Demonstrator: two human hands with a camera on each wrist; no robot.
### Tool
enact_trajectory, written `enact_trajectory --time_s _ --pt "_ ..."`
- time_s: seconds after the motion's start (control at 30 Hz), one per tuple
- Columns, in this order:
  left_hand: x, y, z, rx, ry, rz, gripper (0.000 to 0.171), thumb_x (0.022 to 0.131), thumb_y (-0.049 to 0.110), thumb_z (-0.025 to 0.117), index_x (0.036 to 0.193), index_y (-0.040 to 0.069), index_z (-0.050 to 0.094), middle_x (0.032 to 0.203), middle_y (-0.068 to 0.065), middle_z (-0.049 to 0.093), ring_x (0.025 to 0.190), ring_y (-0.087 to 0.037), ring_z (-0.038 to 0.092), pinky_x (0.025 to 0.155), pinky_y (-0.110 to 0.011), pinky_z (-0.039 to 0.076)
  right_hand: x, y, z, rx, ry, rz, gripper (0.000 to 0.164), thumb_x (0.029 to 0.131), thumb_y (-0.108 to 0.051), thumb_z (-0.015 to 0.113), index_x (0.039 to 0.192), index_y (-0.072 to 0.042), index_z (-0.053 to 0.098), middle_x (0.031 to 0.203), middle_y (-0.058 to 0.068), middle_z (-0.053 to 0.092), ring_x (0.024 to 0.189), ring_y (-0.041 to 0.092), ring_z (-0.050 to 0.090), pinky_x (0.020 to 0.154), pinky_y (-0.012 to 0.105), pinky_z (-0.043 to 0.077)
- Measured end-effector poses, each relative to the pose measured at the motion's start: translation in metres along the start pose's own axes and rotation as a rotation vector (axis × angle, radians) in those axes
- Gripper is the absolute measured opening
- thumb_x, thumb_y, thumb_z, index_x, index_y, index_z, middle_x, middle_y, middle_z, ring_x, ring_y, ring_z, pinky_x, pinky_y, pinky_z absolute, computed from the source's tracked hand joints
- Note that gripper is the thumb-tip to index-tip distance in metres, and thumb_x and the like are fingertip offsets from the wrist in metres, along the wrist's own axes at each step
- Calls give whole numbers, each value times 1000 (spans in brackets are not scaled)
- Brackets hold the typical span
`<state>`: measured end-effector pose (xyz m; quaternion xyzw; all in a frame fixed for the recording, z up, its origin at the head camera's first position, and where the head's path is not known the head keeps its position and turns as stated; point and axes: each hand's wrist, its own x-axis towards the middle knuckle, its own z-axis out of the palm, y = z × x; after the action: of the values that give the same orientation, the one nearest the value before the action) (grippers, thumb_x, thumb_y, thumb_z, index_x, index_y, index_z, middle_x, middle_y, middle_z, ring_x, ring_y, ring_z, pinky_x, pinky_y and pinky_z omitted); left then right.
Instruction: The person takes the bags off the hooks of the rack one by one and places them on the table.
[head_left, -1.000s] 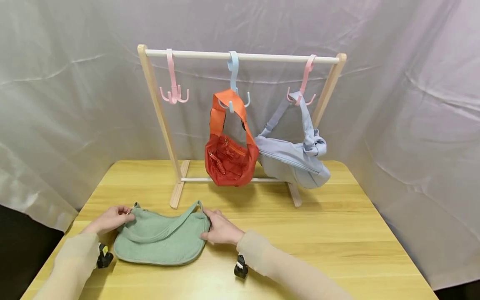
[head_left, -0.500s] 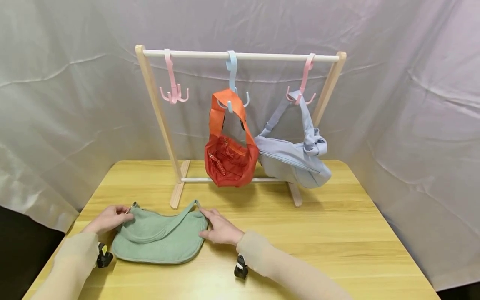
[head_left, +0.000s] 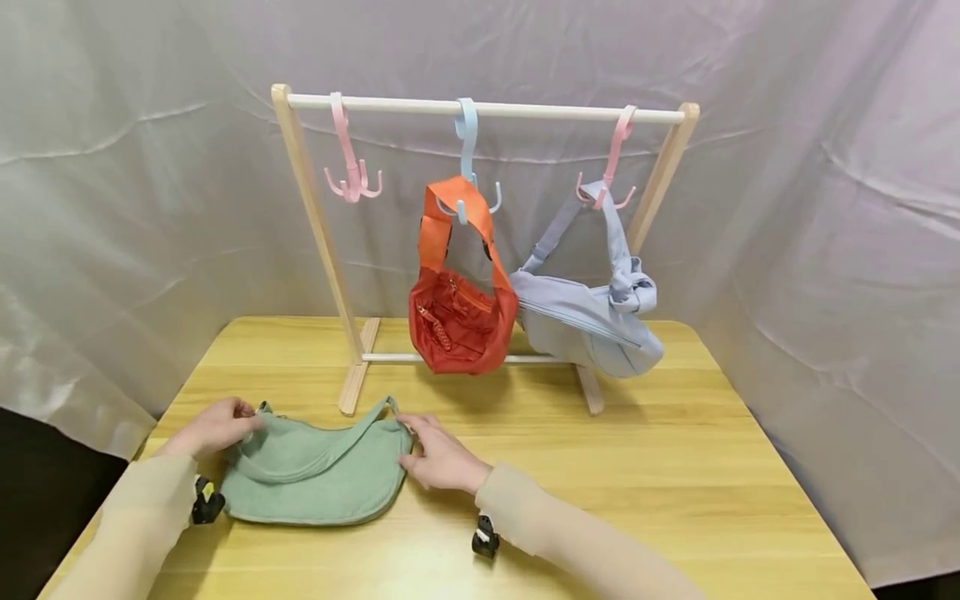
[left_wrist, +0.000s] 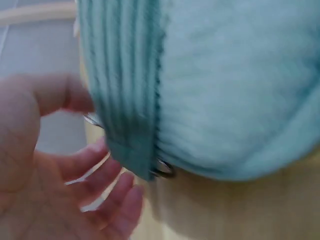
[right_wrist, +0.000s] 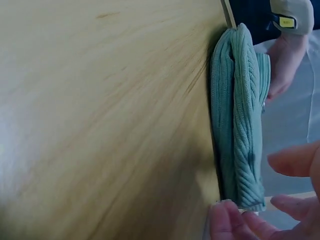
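A sage-green corduroy shoulder bag (head_left: 322,483) lies on the table, its strap (head_left: 330,457) looped loosely across its front. My left hand (head_left: 221,425) is at the bag's left end. In the left wrist view that hand's relaxed fingers (left_wrist: 95,170) lie along the strap's end beside a metal ring (left_wrist: 164,169), and the thumb reaches the strap's edge. My right hand (head_left: 444,457) touches the bag's right end with extended fingers. Seen from the right wrist, its fingertips (right_wrist: 227,215) meet the bag's lower end while the thumb stands apart.
A wooden rack (head_left: 487,108) stands behind the bag. A red-orange bag (head_left: 461,325) hangs from its blue hook (head_left: 467,146), and a pale-blue bag (head_left: 588,321) from the right pink hook (head_left: 615,154). The left pink hook (head_left: 348,167) bears nothing. Grey curtains surround the table (head_left: 637,467).
The green bag has shifted slightly left. My left hand has moved a little up and left, off its earlier pinch at the strap's ring. My right hand has followed the bag's right end slightly.
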<state>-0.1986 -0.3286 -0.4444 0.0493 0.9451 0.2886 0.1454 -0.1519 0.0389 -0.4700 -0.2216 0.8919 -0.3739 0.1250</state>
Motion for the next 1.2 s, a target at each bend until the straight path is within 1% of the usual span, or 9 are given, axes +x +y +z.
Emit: enact_trajectory --time_s 0.07,0.13,0.2,0.37,0.5,0.67,0.83,1.0,1.2 --pt "1 7 -1 48 97 33 42 99 19 49 118 -19 51 109 -35 59 95 -40 61 78 -47 52 -2 -2 -4 15 20 -26 58 95 -14 64 150 -12 45 136 13 54 94 20 65 84 25 52" --pt "2 17 -1 59 201 72 37 98 15 47 117 -15 56 108 -32 62 91 -37 62 75 -44 51 -5 -5 -9 1 57 -70 52 94 -11 61 145 -9 50 133 12 57 105 19 62 88 24 51" --pt "4 30 -3 46 272 102 34 99 14 43 117 -11 59 108 -29 62 85 -32 61 70 -39 48 -6 -9 -17 13 104 -133 46 94 -6 58 140 -5 54 131 12 60 107 23 62 91 27 53" --pt "9 73 -8 -24 380 189 29 98 10 43 117 -3 61 108 -21 60 84 -26 58 67 -31 44 -11 -20 -45 48 283 -314 36 89 4 56 125 0 63 121 14 65 101 26 64 90 36 57" --pt "18 109 -8 -70 467 282 24 94 3 46 110 -2 64 106 -20 63 90 -29 59 74 -33 45 -15 -28 -70 53 417 -432 34 87 8 56 117 -1 66 112 13 67 97 26 66 88 30 58" --pt "31 153 -11 -159 528 370 24 93 0 45 107 -2 65 104 -17 64 93 -28 59 83 -35 46 -14 -35 -102 31 544 -546 34 85 12 54 112 -3 68 108 11 67 96 20 65 85 25 57" --pt "42 192 -17 -263 545 448 26 91 -3 45 109 -2 64 107 -17 64 94 -24 57 86 -29 44 -13 -39 -133 -5 653 -634 36 84 14 51 111 -2 68 109 11 67 99 23 65 84 29 57" --pt "49 228 -22 -354 563 521 32 88 -4 46 116 -2 61 114 -19 63 99 -25 57 90 -32 45 -10 -43 -158 -20 727 -667 37 84 14 50 113 0 66 110 12 66 101 23 64 86 31 57" --pt "53 260 -32 -381 630 604 40 86 -2 48 124 2 59 118 -17 61 105 -28 59 95 -40 48 -4 -49 -184 -29 845 -673 41 82 14 50 119 3 63 110 17 64 101 29 62 88 36 56"
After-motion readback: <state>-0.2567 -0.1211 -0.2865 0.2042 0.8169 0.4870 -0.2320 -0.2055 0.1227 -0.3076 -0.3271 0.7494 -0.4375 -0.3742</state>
